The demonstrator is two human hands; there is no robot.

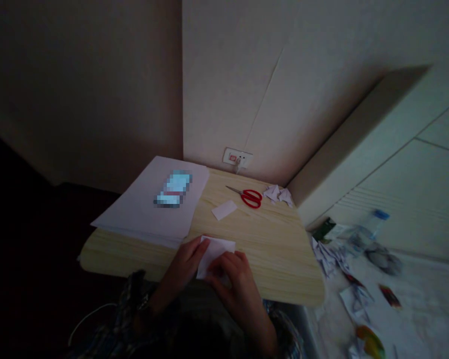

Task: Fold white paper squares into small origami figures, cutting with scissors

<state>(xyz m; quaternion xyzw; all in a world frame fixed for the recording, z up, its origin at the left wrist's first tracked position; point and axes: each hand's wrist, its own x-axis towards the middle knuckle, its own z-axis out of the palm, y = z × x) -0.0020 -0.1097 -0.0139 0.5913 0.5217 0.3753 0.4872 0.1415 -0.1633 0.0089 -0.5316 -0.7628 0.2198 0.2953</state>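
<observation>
Between my two hands is a small white sheet of paper [219, 248] at the front edge of the wooden table [277, 249]. My left hand [187, 259] pinches its left side, thumb on top. My right hand [232, 276] is bent over the lower right part, its fingertips closed on the paper near the front edge. The right fingers hide some of the sheet. Beyond the hands lies a small white paper rectangle [224, 210]. Scissors [250, 198] with red handles rest behind it, blades pointing left.
Large white sheets [134, 212] cover the table's left side, with a blurred, lit phone [175, 188] on top. Folded paper pieces [277, 194] sit at the back right. A wall socket [238, 157] holds a plug. Right of the table are a plastic bottle [370, 227] and crumpled papers [329, 257].
</observation>
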